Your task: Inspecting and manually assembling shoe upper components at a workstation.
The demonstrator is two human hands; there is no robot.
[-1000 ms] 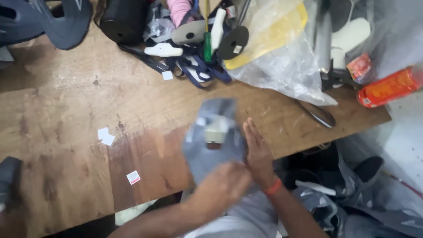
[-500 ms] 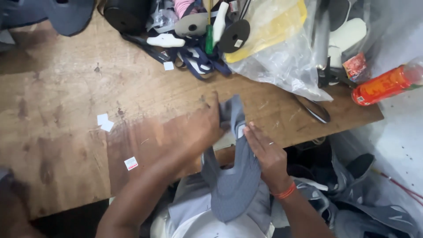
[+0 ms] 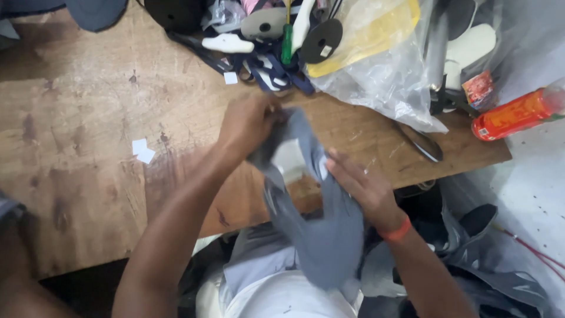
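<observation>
A grey fabric piece (image 3: 318, 235), shaped like a shoe upper with a pale lining showing inside, hangs over the front edge of the wooden table (image 3: 88, 118). My left hand (image 3: 250, 121) grips its top end above the table. My right hand (image 3: 359, 182), with an orange band at the wrist, holds its right side just below the table edge. The lower part of the fabric drapes toward my lap.
At the table's back lie dark straps (image 3: 271, 62), white and grey insoles (image 3: 265, 23), a green-handled tool (image 3: 286, 50), and a clear plastic bag (image 3: 382, 65) with yellow inside. An orange bottle (image 3: 512, 115) lies right. Scissors (image 3: 421, 141) rest near the edge. Paper scraps (image 3: 141, 150) lie left.
The grey piece has been turned and stretched lengthwise. My left hand moved up onto the table holding its top end, while my right hand stays on its side.
</observation>
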